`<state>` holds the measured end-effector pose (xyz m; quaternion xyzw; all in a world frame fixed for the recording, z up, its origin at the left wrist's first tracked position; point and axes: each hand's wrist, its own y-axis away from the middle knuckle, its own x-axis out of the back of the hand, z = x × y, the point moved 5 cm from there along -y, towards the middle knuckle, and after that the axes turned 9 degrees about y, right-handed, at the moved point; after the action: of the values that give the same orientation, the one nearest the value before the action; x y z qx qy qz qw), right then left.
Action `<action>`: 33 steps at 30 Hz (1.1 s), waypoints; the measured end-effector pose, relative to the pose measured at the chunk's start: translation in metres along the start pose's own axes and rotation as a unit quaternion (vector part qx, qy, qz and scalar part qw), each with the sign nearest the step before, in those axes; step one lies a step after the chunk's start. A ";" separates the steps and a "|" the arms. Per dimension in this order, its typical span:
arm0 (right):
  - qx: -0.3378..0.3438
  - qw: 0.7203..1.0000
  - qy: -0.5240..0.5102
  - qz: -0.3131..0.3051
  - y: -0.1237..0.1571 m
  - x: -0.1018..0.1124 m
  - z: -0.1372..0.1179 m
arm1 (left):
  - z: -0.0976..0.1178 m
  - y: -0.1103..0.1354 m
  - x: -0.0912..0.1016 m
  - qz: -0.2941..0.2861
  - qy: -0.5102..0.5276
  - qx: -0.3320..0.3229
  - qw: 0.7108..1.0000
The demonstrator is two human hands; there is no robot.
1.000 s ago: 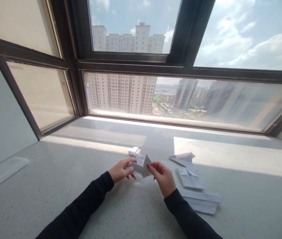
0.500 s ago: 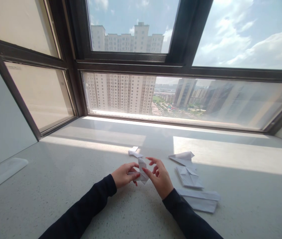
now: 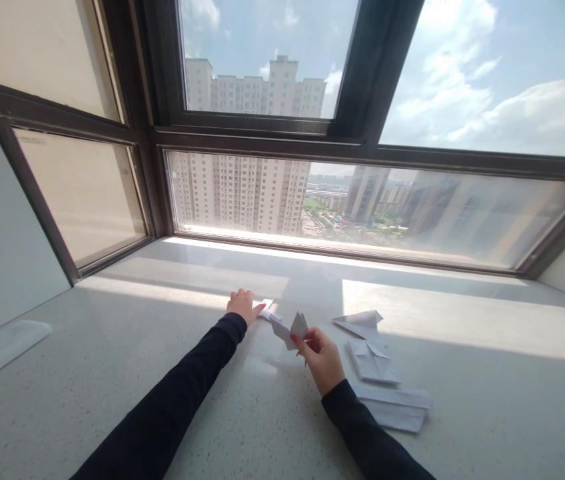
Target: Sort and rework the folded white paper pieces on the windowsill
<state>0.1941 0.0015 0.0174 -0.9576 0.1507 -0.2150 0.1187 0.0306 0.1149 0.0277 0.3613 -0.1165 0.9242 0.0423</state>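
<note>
My right hand (image 3: pixel 320 357) is closed, pinching a small folded white paper (image 3: pixel 288 332) between thumb and fingers above the sill. Its pointed flaps stand up and out to the left. Farther forward, my left hand (image 3: pixel 242 308) is beside a second folded paper piece (image 3: pixel 268 311) that lies on the sill. The left thumb is at that piece's left edge, apart from the other fingers, which are bent and partly hidden behind the hand.
Right of my hands lie a pointed folded paper (image 3: pixel 362 322), a square folded paper (image 3: pixel 373 362) and a long folded paper strip (image 3: pixel 395 408). A white strip-like object (image 3: pixel 7 350) lies at far left. Framed windows (image 3: pixel 262 143) bound the speckled sill (image 3: pixel 232 413).
My left hand has let go of the folded paper and moved forward to the other paper piece. My right hand keeps the first paper, now turned. The view has shifted slightly.
</note>
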 end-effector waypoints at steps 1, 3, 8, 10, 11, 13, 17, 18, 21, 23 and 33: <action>-0.005 1.000 -0.016 0.002 0.000 0.000 0.000 | -0.002 -0.004 -0.004 -0.001 -0.003 0.012 1.000; -0.015 0.999 -0.050 0.000 0.001 -0.002 0.000 | -0.004 -0.008 -0.012 -0.008 0.002 0.027 1.000; -0.033 0.991 -0.126 -0.015 0.001 -0.006 -0.001 | -0.001 0.007 -0.016 -0.048 0.073 0.033 0.996; -0.034 0.990 -0.135 -0.004 0.001 -0.005 -0.002 | 0.001 0.023 -0.014 -0.070 0.121 0.038 0.990; -0.032 0.990 -0.135 0.002 0.001 -0.004 -0.002 | 0.002 0.032 -0.014 -0.081 0.143 0.041 0.986; -0.032 0.990 -0.137 -0.001 0.001 -0.004 -0.004 | 0.004 0.052 -0.015 -0.103 0.203 0.044 0.973; -0.051 0.985 -0.152 -0.065 0.005 -0.013 -0.007 | 0.008 0.082 -0.021 -0.144 0.507 0.063 0.848; -0.053 0.983 -0.154 -0.080 0.006 -0.016 -0.008 | 0.009 0.086 -0.022 -0.151 0.556 0.066 0.815; -0.049 0.980 -0.161 -0.107 0.008 -0.021 -0.010 | 0.015 0.090 -0.024 -0.170 0.597 0.067 0.781; -0.046 0.979 -0.158 -0.119 0.008 -0.023 -0.011 | 0.020 0.092 -0.025 -0.187 0.600 0.065 0.775; -0.020 0.989 -0.073 -0.130 0.008 -0.021 -0.005 | 0.025 0.099 -0.028 -0.204 0.591 0.071 0.778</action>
<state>0.1718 0.0003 0.0119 -0.9844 0.0200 -0.1549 0.0810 0.0517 0.0124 0.0082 -0.2380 0.0738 0.9317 0.2641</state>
